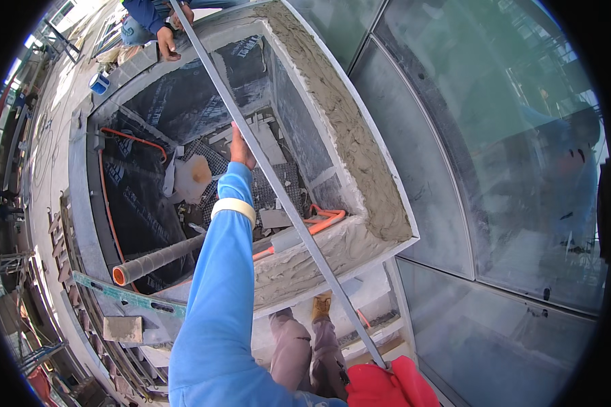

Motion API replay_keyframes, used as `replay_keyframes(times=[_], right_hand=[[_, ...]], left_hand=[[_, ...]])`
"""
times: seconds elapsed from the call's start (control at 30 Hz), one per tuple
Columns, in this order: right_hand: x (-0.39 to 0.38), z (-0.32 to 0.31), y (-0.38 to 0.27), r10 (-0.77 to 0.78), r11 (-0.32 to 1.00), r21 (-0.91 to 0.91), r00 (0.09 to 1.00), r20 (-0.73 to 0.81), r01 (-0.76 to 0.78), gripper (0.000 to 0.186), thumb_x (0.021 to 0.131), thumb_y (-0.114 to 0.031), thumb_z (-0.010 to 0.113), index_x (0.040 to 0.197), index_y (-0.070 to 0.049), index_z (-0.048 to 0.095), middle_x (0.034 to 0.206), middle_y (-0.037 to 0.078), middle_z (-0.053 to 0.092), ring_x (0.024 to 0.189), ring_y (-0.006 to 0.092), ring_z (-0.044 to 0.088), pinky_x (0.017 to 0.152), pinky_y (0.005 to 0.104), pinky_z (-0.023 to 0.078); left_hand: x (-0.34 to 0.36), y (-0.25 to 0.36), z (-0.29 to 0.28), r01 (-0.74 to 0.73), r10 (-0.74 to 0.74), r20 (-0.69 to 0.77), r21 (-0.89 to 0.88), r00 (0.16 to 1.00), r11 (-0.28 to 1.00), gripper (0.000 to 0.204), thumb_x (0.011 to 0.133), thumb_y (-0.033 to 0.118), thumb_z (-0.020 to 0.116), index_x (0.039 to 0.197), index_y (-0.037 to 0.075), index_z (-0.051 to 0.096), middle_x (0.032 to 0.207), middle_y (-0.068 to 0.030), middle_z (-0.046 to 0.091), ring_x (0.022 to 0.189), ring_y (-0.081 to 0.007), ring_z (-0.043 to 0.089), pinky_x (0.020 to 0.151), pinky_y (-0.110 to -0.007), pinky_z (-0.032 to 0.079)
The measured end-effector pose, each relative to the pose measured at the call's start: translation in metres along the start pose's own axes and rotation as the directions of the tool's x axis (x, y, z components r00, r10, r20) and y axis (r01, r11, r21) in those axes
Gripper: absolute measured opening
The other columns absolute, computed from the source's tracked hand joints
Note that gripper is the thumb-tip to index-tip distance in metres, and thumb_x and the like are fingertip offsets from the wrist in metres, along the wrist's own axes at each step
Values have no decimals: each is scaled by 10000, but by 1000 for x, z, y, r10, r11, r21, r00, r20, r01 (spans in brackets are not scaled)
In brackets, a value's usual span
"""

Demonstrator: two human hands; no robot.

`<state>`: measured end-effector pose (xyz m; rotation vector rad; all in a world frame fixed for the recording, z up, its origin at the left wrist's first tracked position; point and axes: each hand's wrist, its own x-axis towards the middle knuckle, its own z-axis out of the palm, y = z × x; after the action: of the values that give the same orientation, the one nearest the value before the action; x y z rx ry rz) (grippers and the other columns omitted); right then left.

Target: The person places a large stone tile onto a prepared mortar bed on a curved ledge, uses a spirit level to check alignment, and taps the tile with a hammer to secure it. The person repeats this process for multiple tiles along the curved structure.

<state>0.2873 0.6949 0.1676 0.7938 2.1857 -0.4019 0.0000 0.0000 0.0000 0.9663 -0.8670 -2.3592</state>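
Observation:
A long grey metal straightedge bar (273,178) runs slantwise from the top of the view to the lower right. My left hand (242,150), bare below a blue sleeve with a pale band, grips it near its middle; some fingers are hidden. Under the bar lies an open rectangular planter-like pit, with rough wet mortar (360,146) along its right and near rims. At the bar's near end bulges a red cloth-like thing (392,383); my right hand does not show. Another person's hand (168,44) is at the far rim, near the bar's far end.
Dark membrane (132,203) lines the pit, with debris on its floor. A wrapped pipe (157,260) and orange conduit (327,220) cross its near side. Glass panels (421,142) stand along the right. A green level (129,295) and a blue-and-white cup (99,83) are at left.

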Motion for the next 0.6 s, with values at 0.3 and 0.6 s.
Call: replay_keyframes(times=[0.3, 0.6], right_hand=[[37, 36, -71, -218, 965, 151, 976, -3, 216, 604, 726, -514, 896, 927, 45, 781, 813, 130, 749, 791, 243, 714, 737, 404, 537], [46, 36, -129, -269, 962, 42, 962, -54, 271, 684, 739, -593, 862, 981, 42, 783, 858, 154, 756, 836, 271, 725, 802, 413, 538]], left_hand=[[13, -70, -21, 81, -85, 106, 37, 991, 996, 878, 1012, 693, 459, 1567, 18, 368, 1562, -166, 462, 1390, -326, 480, 1168, -482, 351], [-95, -194, -28, 308, -309, 110, 28, 945, 951, 757, 1030, 682, 425, 1424, 44, 527, 1335, -127, 631, 1184, -280, 604, 999, -500, 462]])
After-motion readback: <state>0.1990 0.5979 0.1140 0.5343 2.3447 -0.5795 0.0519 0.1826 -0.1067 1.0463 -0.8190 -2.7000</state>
